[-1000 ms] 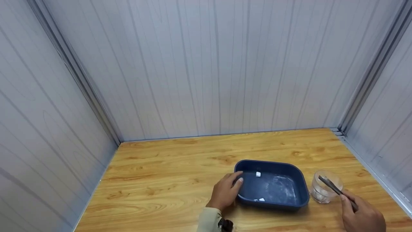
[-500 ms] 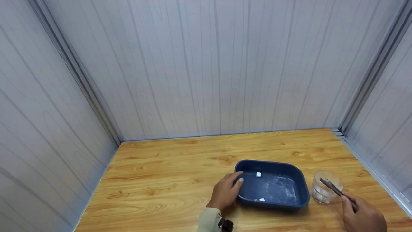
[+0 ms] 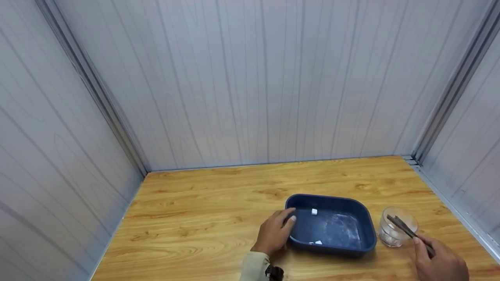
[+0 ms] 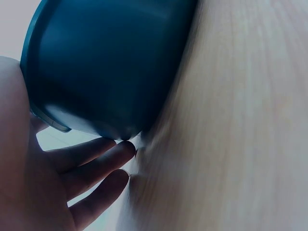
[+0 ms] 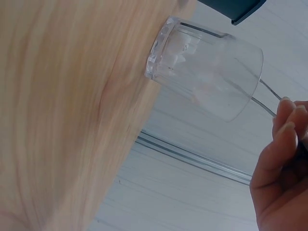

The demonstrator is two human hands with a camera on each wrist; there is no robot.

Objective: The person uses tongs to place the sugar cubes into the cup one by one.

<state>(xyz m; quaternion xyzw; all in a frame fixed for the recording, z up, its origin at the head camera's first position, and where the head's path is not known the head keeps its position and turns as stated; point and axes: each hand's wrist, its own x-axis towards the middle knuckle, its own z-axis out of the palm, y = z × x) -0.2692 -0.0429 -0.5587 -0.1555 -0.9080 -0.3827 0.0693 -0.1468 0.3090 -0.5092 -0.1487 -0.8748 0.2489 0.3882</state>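
In the head view my left hand (image 3: 274, 231) holds the left side of a dark blue rectangular tub (image 3: 332, 248), thumb and forefinger over its rim. The left wrist view shows the other fingers (image 4: 103, 166) low by the tub's outer wall. One small white cube (image 3: 314, 212) lies near the tub's back wall, and white pieces (image 3: 318, 242) lie near the front. My right hand (image 3: 441, 259) grips metal tongs (image 3: 406, 230), whose tips reach into a clear glass (image 3: 390, 236). Through the glass wall in the right wrist view (image 5: 207, 72) the two prongs appear apart. Whitish pieces show low in the glass.
The wood-grain table (image 3: 195, 218) carries the tub and glass at its right side. Pale panelled walls (image 3: 242, 86) enclose it at the back, left and right. Only a narrow gap separates the glass from the tub's right end.
The tongs' tips appear slightly more parted over the glass than before. The left hand, tub and glass show almost no movement.
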